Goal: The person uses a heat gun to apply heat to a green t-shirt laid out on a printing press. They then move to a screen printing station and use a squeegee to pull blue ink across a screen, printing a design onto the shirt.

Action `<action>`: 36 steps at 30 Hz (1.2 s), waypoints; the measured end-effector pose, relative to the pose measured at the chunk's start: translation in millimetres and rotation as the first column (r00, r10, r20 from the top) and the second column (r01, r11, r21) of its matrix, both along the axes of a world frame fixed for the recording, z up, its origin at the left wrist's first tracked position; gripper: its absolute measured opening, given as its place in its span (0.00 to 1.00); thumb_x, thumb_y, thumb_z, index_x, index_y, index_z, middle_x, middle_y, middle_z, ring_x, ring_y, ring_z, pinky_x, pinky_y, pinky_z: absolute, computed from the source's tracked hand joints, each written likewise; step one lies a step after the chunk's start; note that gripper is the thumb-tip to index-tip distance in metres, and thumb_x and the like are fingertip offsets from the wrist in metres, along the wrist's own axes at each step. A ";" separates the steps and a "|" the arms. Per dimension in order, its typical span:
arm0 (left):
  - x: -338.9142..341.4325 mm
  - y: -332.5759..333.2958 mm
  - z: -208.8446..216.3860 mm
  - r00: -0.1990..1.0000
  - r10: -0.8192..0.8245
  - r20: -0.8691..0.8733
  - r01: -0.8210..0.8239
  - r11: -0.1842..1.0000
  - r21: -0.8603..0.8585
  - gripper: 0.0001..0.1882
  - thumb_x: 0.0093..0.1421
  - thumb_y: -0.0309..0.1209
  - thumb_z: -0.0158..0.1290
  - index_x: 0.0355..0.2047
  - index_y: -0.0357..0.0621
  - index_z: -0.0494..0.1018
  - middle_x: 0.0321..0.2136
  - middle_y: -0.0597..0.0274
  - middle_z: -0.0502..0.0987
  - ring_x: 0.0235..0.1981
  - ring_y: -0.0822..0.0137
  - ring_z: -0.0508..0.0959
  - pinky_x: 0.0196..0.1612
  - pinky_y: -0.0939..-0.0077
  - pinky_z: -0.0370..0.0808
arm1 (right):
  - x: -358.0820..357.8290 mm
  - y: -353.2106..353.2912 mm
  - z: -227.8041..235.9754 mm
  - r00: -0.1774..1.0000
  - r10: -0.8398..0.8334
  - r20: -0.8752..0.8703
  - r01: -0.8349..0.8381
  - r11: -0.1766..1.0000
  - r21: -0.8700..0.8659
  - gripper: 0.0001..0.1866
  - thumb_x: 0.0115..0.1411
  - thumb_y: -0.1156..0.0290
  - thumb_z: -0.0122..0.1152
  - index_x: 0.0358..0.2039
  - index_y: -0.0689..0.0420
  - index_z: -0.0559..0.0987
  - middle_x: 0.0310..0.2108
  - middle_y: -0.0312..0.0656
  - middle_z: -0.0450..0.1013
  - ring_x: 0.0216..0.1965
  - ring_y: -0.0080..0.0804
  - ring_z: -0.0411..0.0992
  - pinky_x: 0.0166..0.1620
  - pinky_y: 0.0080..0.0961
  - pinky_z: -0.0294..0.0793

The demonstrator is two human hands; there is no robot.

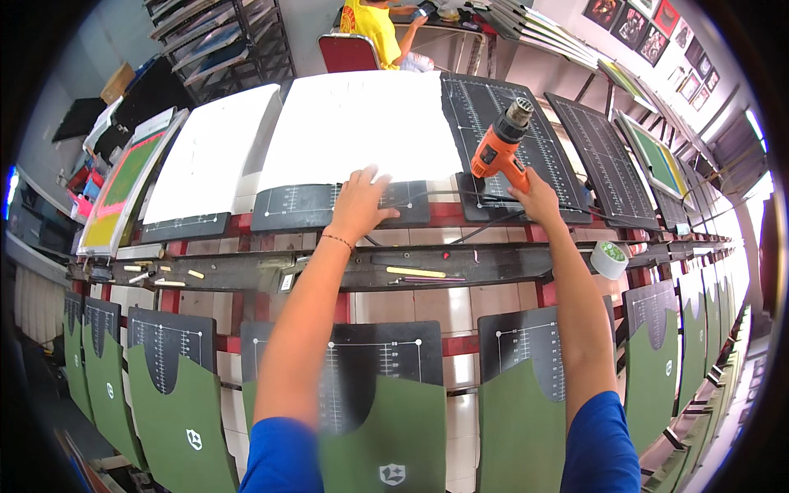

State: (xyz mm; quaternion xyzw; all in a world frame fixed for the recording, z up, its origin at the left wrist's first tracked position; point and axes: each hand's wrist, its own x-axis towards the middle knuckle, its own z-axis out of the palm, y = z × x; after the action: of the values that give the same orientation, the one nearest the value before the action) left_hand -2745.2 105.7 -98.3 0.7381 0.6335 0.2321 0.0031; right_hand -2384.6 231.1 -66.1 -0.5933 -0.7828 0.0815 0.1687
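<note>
My right hand (538, 197) grips the handle of an orange and black heat gun (499, 146), its metal nozzle tilted up and away from me. Behind the gun lies a black board (468, 94) printed with white ruler marks. My left hand (359, 203) rests with fingers spread at the near edge of a bright white sheet (362, 123). That sheet covers most of another ruled black board (288, 209); whether it is cloth or paper I cannot tell. A dark cable (493, 223) runs below the gun, close to my right wrist.
A dark central rail (222, 269) carries a yellow stick (415, 272), chalk-like pieces and a roll of tape (609, 260). Green fabric panels (394, 435) cover the near row of boards. Printing screens (123, 193) stand at left. A person in yellow (370, 29) sits beyond.
</note>
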 end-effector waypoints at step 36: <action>15.2 -809.4 -9.2 0.005 0.969 0.245 -0.978 0.056 -0.199 0.08 0.57 0.25 0.51 0.35 0.35 0.75 0.35 0.46 0.76 0.40 0.49 0.76 0.42 0.61 0.73 | -65.5 -333.8 -10.1 0.763 0.164 -0.626 -0.305 0.944 -0.125 0.29 0.61 0.75 0.59 0.61 0.65 0.64 0.57 0.52 0.67 0.57 0.42 0.67 0.60 0.36 0.63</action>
State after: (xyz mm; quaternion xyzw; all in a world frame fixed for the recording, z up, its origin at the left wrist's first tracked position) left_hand -2730.0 -703.7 -107.5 0.0509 0.9523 0.2933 -0.0666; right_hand -2450.1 -102.7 -76.2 -0.4473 -0.7413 0.3737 0.3327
